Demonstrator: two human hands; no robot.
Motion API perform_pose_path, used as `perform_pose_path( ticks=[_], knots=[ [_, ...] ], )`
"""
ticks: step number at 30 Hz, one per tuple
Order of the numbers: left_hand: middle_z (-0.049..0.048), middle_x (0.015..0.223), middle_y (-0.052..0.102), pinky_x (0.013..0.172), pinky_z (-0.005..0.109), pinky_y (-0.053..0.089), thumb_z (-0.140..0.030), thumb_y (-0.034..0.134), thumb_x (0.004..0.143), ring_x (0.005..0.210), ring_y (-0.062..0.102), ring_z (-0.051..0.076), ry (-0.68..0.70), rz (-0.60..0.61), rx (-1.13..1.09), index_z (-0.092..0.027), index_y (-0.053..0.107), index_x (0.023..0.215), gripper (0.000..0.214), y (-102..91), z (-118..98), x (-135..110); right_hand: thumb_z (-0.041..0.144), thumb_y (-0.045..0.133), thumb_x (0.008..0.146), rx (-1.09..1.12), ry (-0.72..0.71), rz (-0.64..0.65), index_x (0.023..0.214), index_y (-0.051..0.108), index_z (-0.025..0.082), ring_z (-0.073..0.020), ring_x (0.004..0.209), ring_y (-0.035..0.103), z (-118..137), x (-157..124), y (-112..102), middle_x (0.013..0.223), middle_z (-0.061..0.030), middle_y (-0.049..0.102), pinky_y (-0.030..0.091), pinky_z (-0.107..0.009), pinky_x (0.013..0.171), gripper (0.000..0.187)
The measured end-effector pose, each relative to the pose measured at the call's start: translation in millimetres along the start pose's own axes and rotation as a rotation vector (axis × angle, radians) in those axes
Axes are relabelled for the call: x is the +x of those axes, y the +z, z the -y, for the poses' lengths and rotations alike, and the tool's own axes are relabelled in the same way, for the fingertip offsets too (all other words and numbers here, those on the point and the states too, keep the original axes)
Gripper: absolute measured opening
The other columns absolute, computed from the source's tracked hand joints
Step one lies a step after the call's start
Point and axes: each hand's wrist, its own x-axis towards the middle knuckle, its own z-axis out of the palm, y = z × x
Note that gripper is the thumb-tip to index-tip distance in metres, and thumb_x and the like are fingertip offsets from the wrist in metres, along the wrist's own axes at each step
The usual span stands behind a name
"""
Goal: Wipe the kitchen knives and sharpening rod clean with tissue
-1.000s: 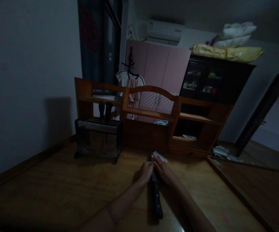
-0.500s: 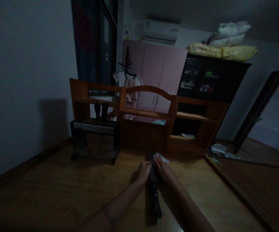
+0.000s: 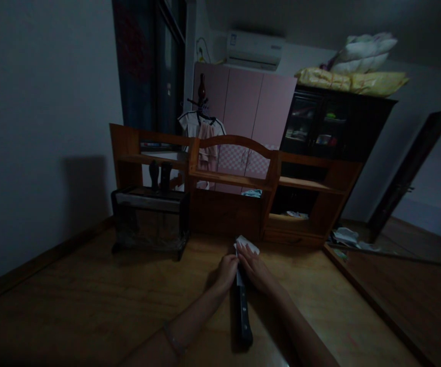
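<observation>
A knife point(image 3: 244, 316) with a black riveted handle lies lengthwise in front of me, its handle end toward me. My left hand point(image 3: 227, 270) is closed on the blade from the left side. Pressed over the blade's far part is my right hand point(image 3: 254, 266), its fingers holding a white tissue or cloth point(image 3: 248, 244) against the metal. Both hands hide much of the blade. Farther left stands a knife block point(image 3: 149, 219) with clear sides and a dark frame; two black handles point(image 3: 159, 176) stick up from it.
The wooden tabletop point(image 3: 129, 300) spreads under the hands, with a white wall point(image 3: 45, 127) along its left. A wooden shelf unit point(image 3: 228, 214) rises at the back. Beyond it are a pink wardrobe point(image 3: 243, 102) and a dark cabinet point(image 3: 342, 122).
My right hand and the white tissue or cloth have shifted left, now covering the blade's far end. The left hand stays closed on the blade, and the knife handle has tilted slightly.
</observation>
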Motion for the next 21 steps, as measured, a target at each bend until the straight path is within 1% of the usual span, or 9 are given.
perform_pose_path(
  ticks=[3,5,7,11,15,18,21],
  knots=[
    [0.0051,0.078,0.069,0.068,0.024,0.045,-0.022,0.045,0.074,0.077,0.062,0.019,0.029,-0.013,-0.006,-0.016,0.065,0.074,0.021,0.8,3,3,0.05,0.022,0.095,-0.02,0.033,0.012,0.144,0.022,0.032,-0.0255,0.14,0.005,-3,-1,0,0.151,0.0022,0.02,0.012,-0.052,0.112,0.052],
    [0.005,0.078,0.069,0.07,0.025,0.045,-0.022,0.046,0.073,0.078,0.063,0.019,0.036,-0.015,0.008,-0.016,0.066,0.074,0.021,1.0,5,5,0.051,0.021,0.095,-0.02,0.046,0.018,0.144,0.021,0.033,-0.0265,0.14,0.004,-4,-1,0,0.151,0.0025,0.019,0.012,-0.053,0.111,0.052],
    [0.0052,0.08,0.07,0.071,0.025,0.045,-0.022,0.046,0.073,0.079,0.063,0.019,0.041,-0.012,0.008,-0.016,0.066,0.074,0.021,1.0,7,6,0.051,0.021,0.095,-0.011,0.046,0.027,0.144,0.021,0.033,-0.0262,0.14,0.005,-4,-1,1,0.151,0.0026,0.019,0.013,-0.054,0.111,0.052],
    [0.0059,0.081,0.07,0.071,0.025,0.046,-0.023,0.045,0.074,0.08,0.063,0.019,0.033,-0.013,-0.014,-0.015,0.066,0.076,0.023,1.8,10,6,0.051,0.02,0.095,0.011,0.02,0.047,0.144,0.022,0.032,-0.0229,0.14,0.009,-2,-1,0,0.151,0.002,0.021,0.013,-0.051,0.112,0.052],
    [0.0054,0.078,0.069,0.071,0.025,0.046,-0.023,0.046,0.073,0.078,0.063,0.019,0.049,-0.03,0.01,-0.016,0.065,0.072,0.021,3.4,14,9,0.05,0.02,0.095,0.026,0.003,0.041,0.143,0.024,0.032,-0.0213,0.14,0.011,-1,-1,-1,0.15,0.0011,0.023,0.015,-0.048,0.112,0.052],
    [0.0055,0.078,0.069,0.071,0.025,0.046,-0.023,0.045,0.074,0.078,0.063,0.019,0.073,-0.03,0.013,-0.016,0.064,0.07,0.021,4.3,16,11,0.051,0.02,0.095,0.027,0.0,0.029,0.143,0.026,0.03,-0.0212,0.139,0.014,-2,0,-1,0.15,-0.0001,0.026,0.017,-0.047,0.112,0.053],
    [0.0054,0.08,0.07,0.071,0.025,0.046,-0.023,0.045,0.074,0.078,0.063,0.019,0.056,-0.019,0.009,-0.016,0.065,0.072,0.021,4.1,14,10,0.052,0.02,0.094,0.002,0.019,0.024,0.143,0.027,0.029,-0.0227,0.139,0.015,-3,0,0,0.15,-0.0014,0.026,0.017,-0.048,0.112,0.054]
  ],
)
